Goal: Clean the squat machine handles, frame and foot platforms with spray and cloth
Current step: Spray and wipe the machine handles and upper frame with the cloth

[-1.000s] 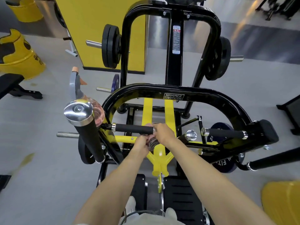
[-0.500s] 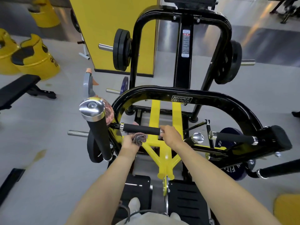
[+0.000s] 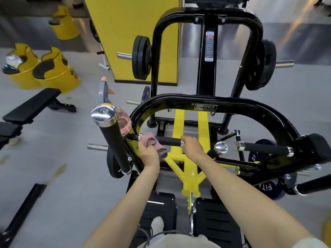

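The black and yellow squat machine frame (image 3: 206,102) fills the middle of the view. My left hand (image 3: 149,154) grips a pink patterned cloth (image 3: 152,143) pressed on the left end of a horizontal black handle (image 3: 168,141). My right hand (image 3: 192,146) closes around that handle's chrome right end. A pink spray bottle (image 3: 123,125) with a grey trigger hangs on the frame behind an upright padded handle (image 3: 114,144). Another black handle (image 3: 265,148) lies to the right. Two black foot platforms (image 3: 216,221) sit below, with my shoe on the left one.
Black weight plates (image 3: 141,58) hang on both sides of the upright frame. Yellow drums (image 3: 55,72) and a black bench (image 3: 35,106) stand on the grey floor at left. A yellow pillar (image 3: 132,33) rises behind. A blue plate (image 3: 274,188) sits low right.
My left hand has slid the cloth leftward along the handle, from next to my right hand to the handle's left end. My right hand stays at the right end. The view shifted left.
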`<state>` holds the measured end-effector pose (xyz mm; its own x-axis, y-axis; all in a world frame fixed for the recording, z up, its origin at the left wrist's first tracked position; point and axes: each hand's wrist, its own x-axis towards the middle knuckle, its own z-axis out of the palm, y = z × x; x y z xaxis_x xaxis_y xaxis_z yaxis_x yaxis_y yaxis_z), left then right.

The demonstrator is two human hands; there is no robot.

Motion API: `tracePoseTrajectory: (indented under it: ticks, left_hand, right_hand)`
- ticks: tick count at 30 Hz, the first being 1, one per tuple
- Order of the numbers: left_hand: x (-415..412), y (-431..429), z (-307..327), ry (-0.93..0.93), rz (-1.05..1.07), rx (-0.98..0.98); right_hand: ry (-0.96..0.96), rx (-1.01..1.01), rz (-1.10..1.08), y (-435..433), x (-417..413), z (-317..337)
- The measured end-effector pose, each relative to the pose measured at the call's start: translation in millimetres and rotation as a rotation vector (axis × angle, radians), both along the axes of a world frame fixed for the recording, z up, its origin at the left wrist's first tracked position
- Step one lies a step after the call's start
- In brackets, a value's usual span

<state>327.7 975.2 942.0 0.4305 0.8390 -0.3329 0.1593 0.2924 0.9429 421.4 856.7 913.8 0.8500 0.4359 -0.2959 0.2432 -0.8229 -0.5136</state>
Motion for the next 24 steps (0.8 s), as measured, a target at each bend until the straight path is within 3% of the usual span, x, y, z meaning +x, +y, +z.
tracePoseTrajectory:
  ticks: [5,9,11,16,22,24]
  left_hand:
    - [9,-18,10,0.191,-0.494,0.981]
    - [33,-34,-15,0.403,-1.015,1.358]
    - [38,-42,-29,0.452,-1.195,1.409]
    - [67,-48,-21,0.541,-1.210,1.436]
    - [110,-44,5,0.889,-1.415,1.080]
    - [120,-46,10,0.979,-1.529,1.061]
  right_hand:
    - [0.209,0.327,-0.314,-3,-19,-1]
    - [0.482,0.487,-0.607,-4,-34,-7]
    - [0.536,0.556,-0.695,-9,-36,-7]
    - [0.489,0.674,-0.737,-21,-31,-5]
    - [0.395,0.687,-0.668,-30,-27,5]
    - [0.438,0.648,-0.668,-31,-31,2]
